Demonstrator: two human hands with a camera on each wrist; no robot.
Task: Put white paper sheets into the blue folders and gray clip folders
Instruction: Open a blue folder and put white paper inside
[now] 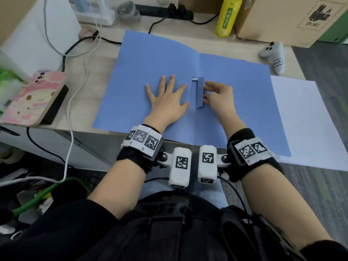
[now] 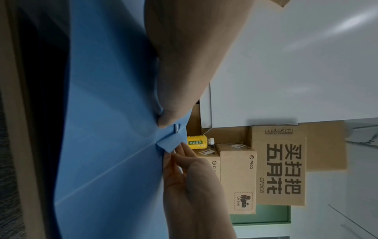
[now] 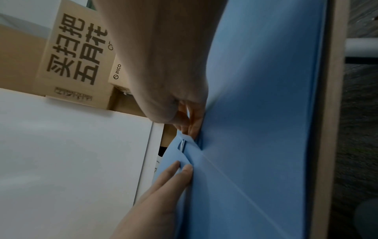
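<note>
A blue folder (image 1: 150, 68) lies open flat on the desk, with its spine running toward me. My left hand (image 1: 167, 98) presses flat on the left leaf, fingers spread. A narrow blue clip flap (image 1: 199, 92) stands tilted up at the spine. My right hand (image 1: 216, 97) pinches that flap's right edge between fingertips and thumb. The left wrist view shows the right hand's fingertips (image 2: 180, 152) against the raised flap (image 2: 169, 144). White paper sheets (image 1: 310, 119) lie under the folder's right edge and stick out to the right.
At the back right stand a yellow bottle (image 1: 227, 16) and a cardboard box (image 1: 291, 19); a white controller (image 1: 273, 55) lies near them. A phone in a pink case (image 1: 32, 97) and cables (image 1: 75, 95) lie at the left. The folder overhangs the desk's near edge (image 1: 105, 130).
</note>
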